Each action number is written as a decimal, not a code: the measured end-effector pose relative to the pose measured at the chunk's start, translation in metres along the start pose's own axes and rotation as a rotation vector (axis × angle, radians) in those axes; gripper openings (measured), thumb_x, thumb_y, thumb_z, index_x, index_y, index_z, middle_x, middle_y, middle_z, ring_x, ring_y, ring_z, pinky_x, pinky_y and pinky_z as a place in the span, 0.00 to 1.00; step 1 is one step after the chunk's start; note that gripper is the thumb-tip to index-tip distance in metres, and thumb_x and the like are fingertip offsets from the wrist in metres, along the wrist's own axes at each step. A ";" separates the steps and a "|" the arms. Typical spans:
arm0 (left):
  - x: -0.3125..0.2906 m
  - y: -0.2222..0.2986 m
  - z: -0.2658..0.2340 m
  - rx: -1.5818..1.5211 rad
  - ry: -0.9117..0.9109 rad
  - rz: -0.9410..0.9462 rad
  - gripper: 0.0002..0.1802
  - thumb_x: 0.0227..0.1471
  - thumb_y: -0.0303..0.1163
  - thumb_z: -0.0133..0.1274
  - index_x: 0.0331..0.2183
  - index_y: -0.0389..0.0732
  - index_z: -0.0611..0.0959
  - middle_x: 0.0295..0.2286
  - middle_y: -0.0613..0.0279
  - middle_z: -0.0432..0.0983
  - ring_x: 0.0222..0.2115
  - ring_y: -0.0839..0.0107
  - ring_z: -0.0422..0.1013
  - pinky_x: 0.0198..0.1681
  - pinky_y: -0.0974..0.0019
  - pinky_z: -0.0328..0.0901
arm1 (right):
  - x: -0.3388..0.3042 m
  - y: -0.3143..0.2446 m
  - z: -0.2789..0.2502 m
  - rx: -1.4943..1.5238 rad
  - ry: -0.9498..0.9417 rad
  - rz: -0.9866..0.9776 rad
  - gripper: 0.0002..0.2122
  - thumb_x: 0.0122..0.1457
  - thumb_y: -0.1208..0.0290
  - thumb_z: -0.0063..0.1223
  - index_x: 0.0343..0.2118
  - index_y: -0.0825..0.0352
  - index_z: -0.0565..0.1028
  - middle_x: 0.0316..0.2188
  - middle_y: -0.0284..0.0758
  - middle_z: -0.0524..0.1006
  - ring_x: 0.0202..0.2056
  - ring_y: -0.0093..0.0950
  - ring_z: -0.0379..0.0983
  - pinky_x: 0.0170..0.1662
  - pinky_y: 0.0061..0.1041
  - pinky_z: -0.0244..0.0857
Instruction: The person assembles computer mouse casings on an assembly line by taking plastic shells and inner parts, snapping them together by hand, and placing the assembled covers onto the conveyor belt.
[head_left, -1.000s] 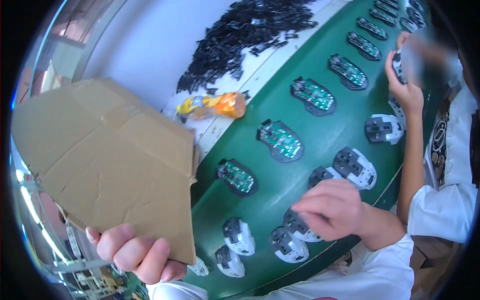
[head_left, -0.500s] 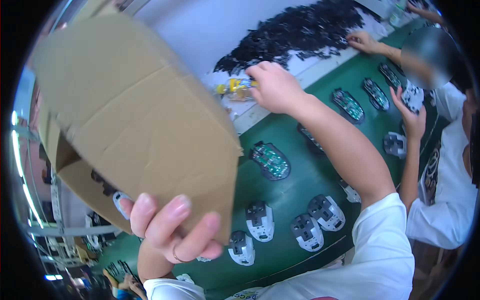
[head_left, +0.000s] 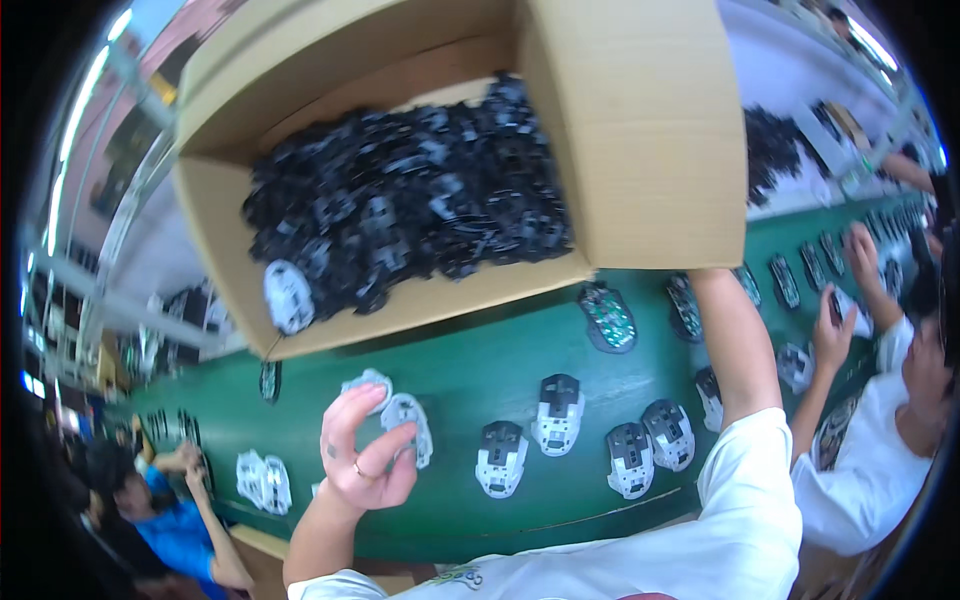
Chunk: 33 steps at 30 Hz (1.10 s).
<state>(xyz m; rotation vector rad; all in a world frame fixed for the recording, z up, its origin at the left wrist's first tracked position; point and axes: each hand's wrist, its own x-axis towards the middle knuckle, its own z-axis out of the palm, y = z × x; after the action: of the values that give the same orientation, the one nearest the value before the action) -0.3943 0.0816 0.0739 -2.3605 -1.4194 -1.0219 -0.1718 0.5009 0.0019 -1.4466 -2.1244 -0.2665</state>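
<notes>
Left hand [head_left: 368,455] loosely spread, near white shell [head_left: 421,430]; right hand hidden behind flap [head_left: 660,140], grip can't tell. Carton [head_left: 218,225] of black parts [head_left: 410,200] blocks green table's [head_left: 565,492] far side.

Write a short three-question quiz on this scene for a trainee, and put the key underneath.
1. Multiple choice: What makes up most of the pile inside the cardboard box?
a) green circuit boards
b) black parts
c) folded cloths

2. True or false: The left hand is gripping a wall of the box.

3. Fill the gap: The white shell inside the box lies near its ____ corner, as seen in the picture.

Key:
1. b
2. False; that hand is apart from the box, below it in the picture, with its fingers loosely curled.
3. lower left
</notes>
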 end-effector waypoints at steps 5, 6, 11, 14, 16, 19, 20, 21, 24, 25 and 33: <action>-0.070 0.036 -0.048 0.087 0.044 -0.261 0.15 0.40 0.25 0.62 0.36 0.41 0.86 0.49 0.42 0.73 0.45 0.47 0.75 0.47 0.51 0.72 | -0.034 -0.026 -0.003 0.147 0.151 -0.205 0.27 0.58 0.65 0.62 0.59 0.66 0.69 0.55 0.43 0.73 0.57 0.38 0.70 0.61 0.37 0.64; -0.077 0.043 -0.057 0.107 0.050 -0.257 0.15 0.40 0.25 0.62 0.36 0.40 0.86 0.49 0.42 0.74 0.44 0.47 0.75 0.46 0.52 0.73 | -0.043 -0.013 -0.012 0.158 0.181 -0.219 0.27 0.58 0.65 0.62 0.59 0.66 0.69 0.55 0.43 0.73 0.57 0.38 0.70 0.61 0.37 0.64; -0.132 0.057 -0.091 0.172 0.046 -0.457 0.15 0.39 0.23 0.62 0.36 0.39 0.86 0.48 0.42 0.75 0.42 0.48 0.76 0.43 0.54 0.74 | -0.083 0.082 0.011 0.211 0.234 -0.195 0.27 0.59 0.65 0.62 0.60 0.66 0.69 0.56 0.43 0.73 0.57 0.36 0.70 0.61 0.37 0.64; -0.160 0.055 -0.105 0.136 0.008 -0.538 0.16 0.40 0.22 0.62 0.37 0.39 0.85 0.48 0.44 0.76 0.43 0.49 0.76 0.43 0.55 0.73 | -0.091 0.187 0.011 0.145 0.305 -0.114 0.27 0.59 0.64 0.62 0.60 0.66 0.69 0.56 0.42 0.73 0.57 0.36 0.70 0.61 0.37 0.64; -0.173 0.047 -0.109 0.109 -0.050 -0.558 0.16 0.41 0.22 0.63 0.38 0.39 0.85 0.47 0.46 0.77 0.43 0.49 0.76 0.43 0.55 0.73 | -0.112 0.221 0.005 0.094 0.355 -0.075 0.27 0.59 0.64 0.62 0.60 0.66 0.69 0.56 0.42 0.73 0.56 0.35 0.70 0.61 0.37 0.64; -0.180 0.035 -0.111 0.070 -0.177 -0.557 0.19 0.42 0.25 0.66 0.40 0.40 0.84 0.47 0.48 0.77 0.43 0.49 0.76 0.43 0.55 0.73 | -0.144 0.208 -0.037 0.758 0.354 0.365 0.24 0.61 0.69 0.58 0.60 0.68 0.68 0.55 0.40 0.74 0.51 0.31 0.72 0.56 0.33 0.67; -0.184 0.033 -0.112 0.054 -0.205 -0.563 0.19 0.42 0.26 0.66 0.41 0.40 0.84 0.47 0.49 0.77 0.43 0.49 0.75 0.43 0.56 0.73 | -0.157 0.194 -0.058 1.429 0.305 0.812 0.22 0.63 0.74 0.55 0.60 0.70 0.68 0.54 0.37 0.75 0.46 0.28 0.75 0.50 0.29 0.70; -0.187 0.031 -0.113 0.032 -0.227 -0.559 0.20 0.42 0.26 0.67 0.41 0.40 0.84 0.47 0.49 0.76 0.43 0.49 0.75 0.43 0.56 0.73 | -0.175 0.183 -0.073 1.439 0.378 0.920 0.19 0.64 0.76 0.53 0.58 0.70 0.69 0.52 0.37 0.76 0.45 0.27 0.75 0.47 0.27 0.71; -0.195 0.020 -0.110 0.004 -0.307 -0.554 0.22 0.44 0.30 0.67 0.44 0.40 0.83 0.48 0.48 0.75 0.45 0.47 0.74 0.49 0.53 0.71 | -0.222 0.191 -0.103 1.290 0.634 1.101 0.13 0.65 0.78 0.51 0.52 0.69 0.71 0.49 0.37 0.76 0.43 0.26 0.75 0.43 0.23 0.70; -0.199 0.020 -0.112 0.016 -0.354 -0.558 0.23 0.44 0.32 0.68 0.45 0.40 0.82 0.49 0.47 0.74 0.46 0.46 0.73 0.51 0.51 0.70 | -0.237 0.201 -0.116 1.166 0.682 0.911 0.13 0.65 0.79 0.50 0.53 0.69 0.70 0.49 0.37 0.76 0.44 0.26 0.75 0.44 0.22 0.70; -0.239 0.006 -0.101 0.180 -0.666 -0.730 0.52 0.42 0.43 0.70 0.66 0.44 0.65 0.63 0.40 0.59 0.63 0.43 0.58 0.66 0.47 0.55 | -0.172 -0.114 -0.163 0.873 -0.208 -0.241 0.11 0.69 0.75 0.50 0.51 0.69 0.77 0.42 0.36 0.83 0.40 0.21 0.79 0.43 0.21 0.72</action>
<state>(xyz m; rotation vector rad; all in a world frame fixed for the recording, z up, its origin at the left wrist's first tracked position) -0.5065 -0.1388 -0.0058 -2.1550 -2.5931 -0.1434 -0.1754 0.2441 0.0602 -0.7237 -2.1393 0.6786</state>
